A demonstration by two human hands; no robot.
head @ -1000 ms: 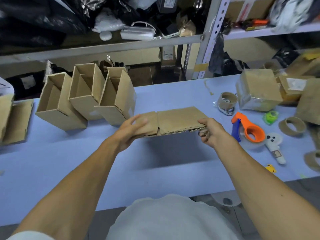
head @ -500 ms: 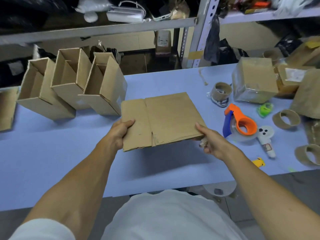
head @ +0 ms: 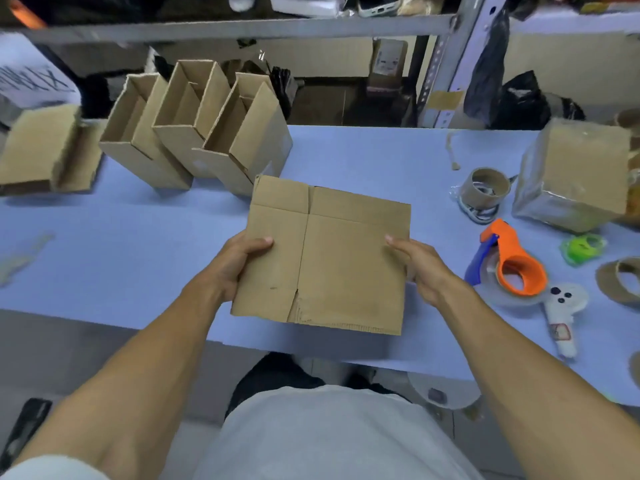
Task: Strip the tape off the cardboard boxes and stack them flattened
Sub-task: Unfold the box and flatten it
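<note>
The flattened cardboard box (head: 322, 258) is held flat above the near edge of the blue table (head: 138, 237), in front of the person's body, its broad face turned up toward the head camera. In that view, the only one, the left hand (head: 235, 268) grips the box's left edge, thumb curled over the top face and the other fingers hidden beneath the board. The right hand (head: 420, 268) holds the right edge, thumb lying on top; its remaining fingers go under the cardboard, so how they lie cannot be told.

Farther back on the left stand three open boxes (head: 194, 133), side by side and leaning, flaps up. A further piece of cardboard (head: 45, 150) lies at the far left edge. To the right of the held box sit an orange tape dispenser (head: 512, 268), an empty tape core (head: 486, 185) and a taped box (head: 575, 174) wrapped in clear film.
</note>
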